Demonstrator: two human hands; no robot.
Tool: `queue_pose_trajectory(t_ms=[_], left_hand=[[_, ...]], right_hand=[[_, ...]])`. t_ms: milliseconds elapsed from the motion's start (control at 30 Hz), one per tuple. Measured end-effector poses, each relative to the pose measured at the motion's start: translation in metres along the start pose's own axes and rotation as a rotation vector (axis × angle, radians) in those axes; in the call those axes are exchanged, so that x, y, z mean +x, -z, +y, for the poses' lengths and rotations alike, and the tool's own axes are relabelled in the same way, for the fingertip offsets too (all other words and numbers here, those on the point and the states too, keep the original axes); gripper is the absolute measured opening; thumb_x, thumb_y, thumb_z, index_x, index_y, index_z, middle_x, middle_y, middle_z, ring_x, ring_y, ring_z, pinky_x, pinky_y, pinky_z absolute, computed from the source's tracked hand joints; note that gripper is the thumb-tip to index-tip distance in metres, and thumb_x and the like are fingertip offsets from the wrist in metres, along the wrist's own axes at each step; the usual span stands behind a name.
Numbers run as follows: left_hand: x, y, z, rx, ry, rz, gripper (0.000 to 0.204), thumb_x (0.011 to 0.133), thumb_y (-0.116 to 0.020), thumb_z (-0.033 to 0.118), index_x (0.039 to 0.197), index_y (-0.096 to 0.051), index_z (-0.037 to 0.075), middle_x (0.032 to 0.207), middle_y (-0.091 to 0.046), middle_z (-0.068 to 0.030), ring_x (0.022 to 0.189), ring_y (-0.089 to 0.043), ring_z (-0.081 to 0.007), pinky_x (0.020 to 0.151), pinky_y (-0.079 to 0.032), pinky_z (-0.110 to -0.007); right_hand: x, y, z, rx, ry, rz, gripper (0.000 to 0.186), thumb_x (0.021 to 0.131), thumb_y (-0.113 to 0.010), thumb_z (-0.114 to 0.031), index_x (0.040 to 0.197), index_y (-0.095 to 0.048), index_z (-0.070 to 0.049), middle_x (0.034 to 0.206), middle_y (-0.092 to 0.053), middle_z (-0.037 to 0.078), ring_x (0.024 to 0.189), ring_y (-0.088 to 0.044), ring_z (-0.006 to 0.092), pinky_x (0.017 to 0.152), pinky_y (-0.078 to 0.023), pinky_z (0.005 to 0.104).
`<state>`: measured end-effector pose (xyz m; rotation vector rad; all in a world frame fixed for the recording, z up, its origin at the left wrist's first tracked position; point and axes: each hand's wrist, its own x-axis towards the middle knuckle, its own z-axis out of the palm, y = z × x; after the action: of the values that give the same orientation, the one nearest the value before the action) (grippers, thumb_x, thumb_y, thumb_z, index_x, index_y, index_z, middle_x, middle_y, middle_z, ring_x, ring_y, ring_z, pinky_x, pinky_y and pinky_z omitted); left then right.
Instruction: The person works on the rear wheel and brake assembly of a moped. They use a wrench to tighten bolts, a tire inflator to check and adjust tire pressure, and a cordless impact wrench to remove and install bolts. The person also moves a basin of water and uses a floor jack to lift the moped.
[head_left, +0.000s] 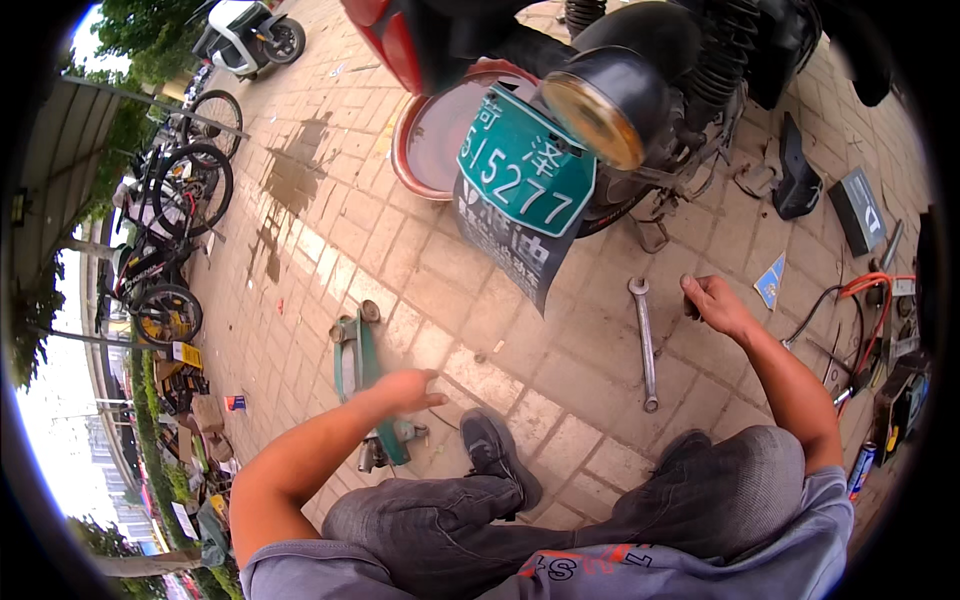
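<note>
My left hand (pixel 402 391) is held out over the green floor jack (pixel 362 372), partly covering it. It looks empty, with thumb and forefinger apart, and is slightly blurred. My right hand (pixel 712 304) is closed, its fingers curled under; whatever may be in them I cannot make out. Just left of it, a steel combination wrench (pixel 645 345) lies on the paving, touched by neither hand. Ahead stands the rear of a motorcycle, with a green plate (pixel 528 165), a black mudflap (pixel 500 245) and a round amber-rimmed lamp (pixel 595 120).
Behind the plate sits a reddish basin (pixel 403 150) of liquid. On the right lie a black plastic part (pixel 797 170), a grey box (pixel 857 212), a blue triangular card (pixel 770 280), orange cables (pixel 868 284) and a spray can (pixel 860 470). Bicycles (pixel 185 195) and boxes line the left.
</note>
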<state>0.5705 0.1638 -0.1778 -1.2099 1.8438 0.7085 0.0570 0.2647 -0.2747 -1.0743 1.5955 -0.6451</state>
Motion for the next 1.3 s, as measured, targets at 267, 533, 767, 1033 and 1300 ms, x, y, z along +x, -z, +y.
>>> queue_pose_trajectory(t_ms=[267,533,767,1033,1300], left_hand=[[-0.037,-0.126,-0.143,-0.369,0.748,0.739,0.096,0.067,-0.073,0.052,0.133,-0.034,-0.005,0.134,-0.04,-0.0284,0.126,-0.035,-0.0418,0.106,-0.025,-0.051],[0.021,-0.163,-0.157,-0.435,0.666,0.988,0.076,0.079,-0.064,0.039,0.138,-0.034,0.0,0.145,-0.029,-0.023,0.136,-0.025,-0.0365,0.111,-0.016,-0.052],[0.014,-0.161,-0.167,-0.407,0.675,0.947,0.076,0.077,-0.065,0.038,0.137,-0.035,0.001,0.145,-0.029,-0.0218,0.136,-0.024,-0.0358,0.111,-0.015,-0.054],[-0.069,-0.004,-0.208,-0.803,0.46,0.294,0.074,0.082,-0.059,0.05,0.135,-0.04,0.002,0.142,-0.034,-0.022,0.13,-0.035,-0.0355,0.108,-0.026,-0.044],[-0.086,0.119,-0.196,-1.162,0.255,0.34,0.047,0.089,-0.05,0.042,0.109,-0.061,0.0,0.103,-0.063,-0.0237,0.1,-0.059,-0.0363,0.087,-0.044,-0.04]], right_hand=[[-0.024,0.051,-0.148,-0.227,0.191,0.184,0.05,0.094,-0.052,-0.044,0.073,-0.055,0.001,0.064,-0.053,0.003,0.06,-0.049,0.0111,0.055,-0.042,0.0285],[-0.039,0.081,-0.256,-0.868,0.024,0.431,0.036,0.09,-0.06,-0.035,0.077,-0.057,-0.002,0.064,-0.051,0.005,0.063,-0.047,0.016,0.06,-0.042,0.0303],[-0.054,0.019,-0.287,-1.067,-0.211,-0.083,0.031,0.083,-0.062,-0.034,0.082,-0.067,-0.004,0.076,-0.064,0.018,0.072,-0.062,0.0356,0.065,-0.048,0.0419],[-0.083,-0.138,-0.376,-0.792,-0.167,-0.523,0.038,0.083,-0.06,-0.039,0.088,-0.066,-0.002,0.085,-0.064,0.021,0.082,-0.062,0.0364,0.074,-0.049,0.0424],[0.028,-0.195,-0.49,-0.232,-0.13,0.2,0.034,0.084,-0.064,-0.029,0.083,-0.061,0.005,0.072,-0.06,0.017,0.066,-0.058,0.0257,0.064,-0.046,0.0358]])
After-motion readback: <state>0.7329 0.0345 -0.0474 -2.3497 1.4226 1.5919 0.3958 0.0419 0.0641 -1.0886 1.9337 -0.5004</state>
